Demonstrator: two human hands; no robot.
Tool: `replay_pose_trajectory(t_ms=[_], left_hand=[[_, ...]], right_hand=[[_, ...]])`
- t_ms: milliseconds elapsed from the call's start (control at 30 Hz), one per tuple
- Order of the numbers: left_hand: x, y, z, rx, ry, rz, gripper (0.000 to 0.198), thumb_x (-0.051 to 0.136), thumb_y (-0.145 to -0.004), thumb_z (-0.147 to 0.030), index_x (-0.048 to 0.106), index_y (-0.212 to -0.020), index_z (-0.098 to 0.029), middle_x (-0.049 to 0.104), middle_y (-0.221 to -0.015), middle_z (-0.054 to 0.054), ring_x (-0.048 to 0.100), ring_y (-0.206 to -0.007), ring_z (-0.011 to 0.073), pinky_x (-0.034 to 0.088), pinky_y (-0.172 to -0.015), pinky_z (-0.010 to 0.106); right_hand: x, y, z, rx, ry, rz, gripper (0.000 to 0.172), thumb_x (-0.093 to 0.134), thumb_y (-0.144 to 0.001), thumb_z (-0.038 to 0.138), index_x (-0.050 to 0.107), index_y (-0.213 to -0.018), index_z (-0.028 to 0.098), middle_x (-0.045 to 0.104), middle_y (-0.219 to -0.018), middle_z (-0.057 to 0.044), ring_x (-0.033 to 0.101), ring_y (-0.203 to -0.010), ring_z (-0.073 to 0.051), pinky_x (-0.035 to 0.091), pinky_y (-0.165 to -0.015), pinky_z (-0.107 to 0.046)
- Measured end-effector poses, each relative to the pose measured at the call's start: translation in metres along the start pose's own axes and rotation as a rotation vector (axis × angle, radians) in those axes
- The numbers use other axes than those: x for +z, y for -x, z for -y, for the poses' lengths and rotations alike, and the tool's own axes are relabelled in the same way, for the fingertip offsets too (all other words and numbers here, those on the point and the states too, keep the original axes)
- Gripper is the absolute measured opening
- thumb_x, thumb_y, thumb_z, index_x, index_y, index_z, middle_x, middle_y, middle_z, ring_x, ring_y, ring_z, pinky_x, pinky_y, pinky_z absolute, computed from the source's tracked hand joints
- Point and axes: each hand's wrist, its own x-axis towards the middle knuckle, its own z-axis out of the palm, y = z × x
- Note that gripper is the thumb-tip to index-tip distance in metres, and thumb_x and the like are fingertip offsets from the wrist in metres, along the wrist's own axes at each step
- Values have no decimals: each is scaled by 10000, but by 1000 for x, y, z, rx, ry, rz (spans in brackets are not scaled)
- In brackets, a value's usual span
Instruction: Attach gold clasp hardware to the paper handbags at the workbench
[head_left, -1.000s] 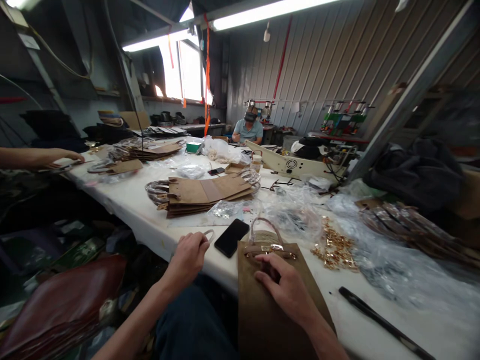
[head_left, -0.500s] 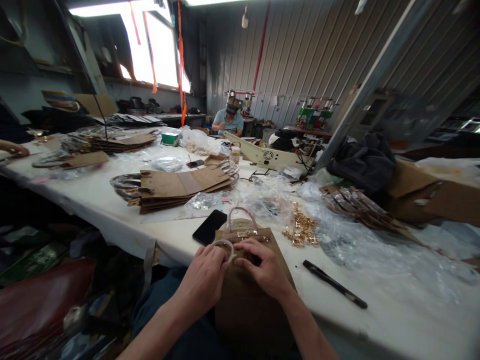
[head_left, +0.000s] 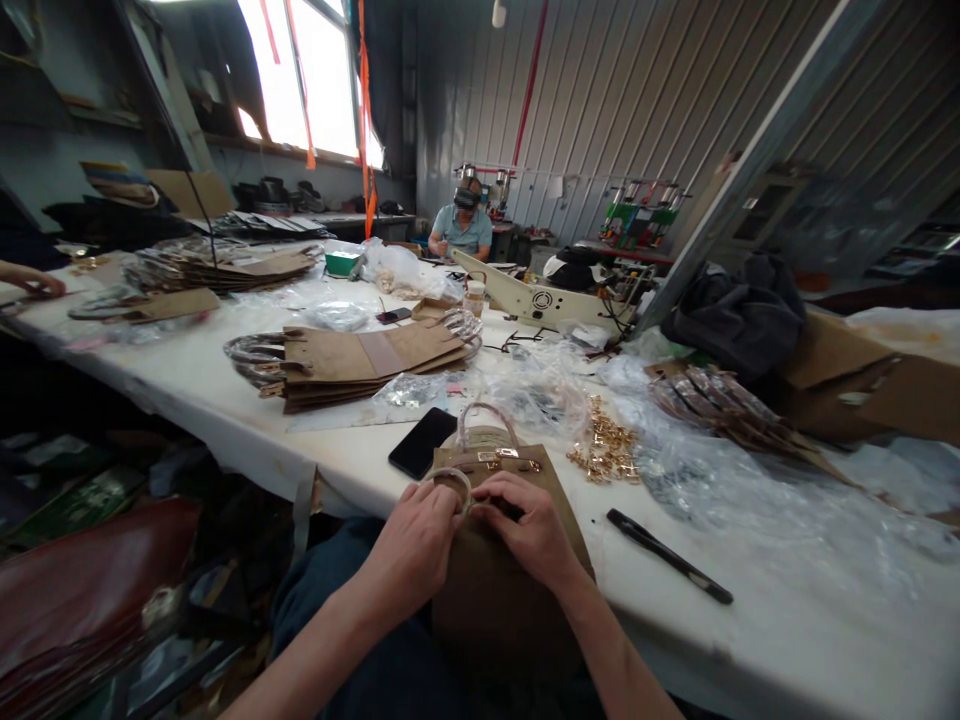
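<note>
A brown handbag (head_left: 510,620) stands between my arms at the table's front edge, its gold clasp (head_left: 499,458) on the upper side. My left hand (head_left: 420,540) is closed at the near wrapped handle (head_left: 450,472), gripping it close to the bag. Beside it, my right hand (head_left: 529,530) pinches thumb and fingers together at the handle's base; what lies between those fingertips is hidden. The far handle (head_left: 487,408) arches up beyond both hands. A black phone (head_left: 424,443) lies left of the bag, and small gold fittings (head_left: 606,450) are heaped to its right.
A slim black tool (head_left: 667,555) lies on the white table (head_left: 787,640) at right. Stacked brown bag panels (head_left: 337,360), plastic wrap (head_left: 705,480) and a cream machine part (head_left: 540,300) lie further back. A co-worker (head_left: 461,225) sits at the far end; another person's hand (head_left: 34,280) shows at left.
My right fingertips have drawn closer together at the handle's base. My left hand keeps its grip. The view has tilted slightly down.
</note>
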Motion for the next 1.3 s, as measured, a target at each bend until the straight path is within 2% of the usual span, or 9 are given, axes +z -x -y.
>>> replay_pose_trajectory(t_ms=[100, 333, 433, 500, 600, 767, 967, 1133, 1300], left_hand=[[-1, -1, 0, -5, 3, 4, 181, 425, -1089, -132, 513, -973, -238, 663, -986, 78, 585, -950, 286, 416, -894, 438], [-1, 0, 0, -24, 30, -7, 177, 431, -1082, -133, 546, -999, -239, 676, -976, 81, 614, -952, 292, 432, -880, 444], [-1, -1, -3, -30, 88, -37, 163, 449, -1071, -130, 572, -1108, -231, 699, -1063, 91, 646, -1016, 291, 466, -927, 441], [0, -4, -4, -27, 91, -55, 233, 454, -1054, -116, 572, -1228, -215, 719, -1124, 107, 672, -1054, 297, 484, -948, 447], [5, -9, -3, -42, 45, -58, 316, 468, -1032, -104, 585, -1308, -205, 754, -1096, 109, 709, -1008, 303, 500, -914, 451], [10, -13, 0, -122, 32, -81, 204, 506, -1039, -150, 661, -1135, -239, 766, -979, 82, 721, -877, 269, 482, -752, 386], [10, -15, 4, -119, -48, -56, 137, 552, -1031, -192, 598, -910, -239, 716, -864, 72, 691, -787, 261, 381, -642, 368], [16, -15, 12, -23, -102, -42, 124, 566, -1018, -187, 618, -914, -232, 710, -832, 66, 655, -703, 248, 332, -607, 360], [24, -17, 7, -87, 3, -134, 128, 590, -950, -163, 618, -849, -235, 681, -761, 42, 625, -677, 212, 347, -629, 324]], right_hand=[[0, 0, -1, -9, -5, -4, 156, 802, -1004, 318, 837, -1142, 253, 777, -1116, -72, 729, -1002, -229, 589, -887, -343], [2, 2, 0, -60, 93, 1, 111, 739, -1040, 291, 836, -998, 254, 789, -987, -59, 726, -917, -232, 577, -863, -377], [2, 3, 3, -63, 141, 37, 121, 711, -1054, 277, 792, -972, 240, 772, -992, -55, 701, -935, -233, 553, -879, -378], [2, 4, 4, -66, 162, 55, 118, 687, -1061, 263, 762, -974, 234, 757, -1004, -56, 688, -950, -235, 540, -884, -375], [2, 4, 4, -71, 176, 57, 107, 651, -1062, 240, 727, -987, 231, 738, -1018, -64, 677, -970, -242, 533, -888, -373], [4, 4, 5, -96, 184, 30, 122, 610, -1058, 214, 715, -995, 225, 722, -1011, -75, 677, -961, -242, 537, -857, -358], [8, 6, 3, -141, 229, -3, 149, 571, -1089, 201, 699, -1020, 232, 705, -1018, -66, 664, -961, -232, 523, -857, -358], [10, 8, 0, -169, 305, 4, 168, 547, -1094, 187, 696, -1035, 238, 711, -1042, -69, 662, -972, -241, 519, -877, -372], [11, 6, 1, -181, 309, 31, 182, 527, -1092, 162, 689, -1051, 233, 713, -1062, -82, 660, -997, -245, 520, -893, -386]])
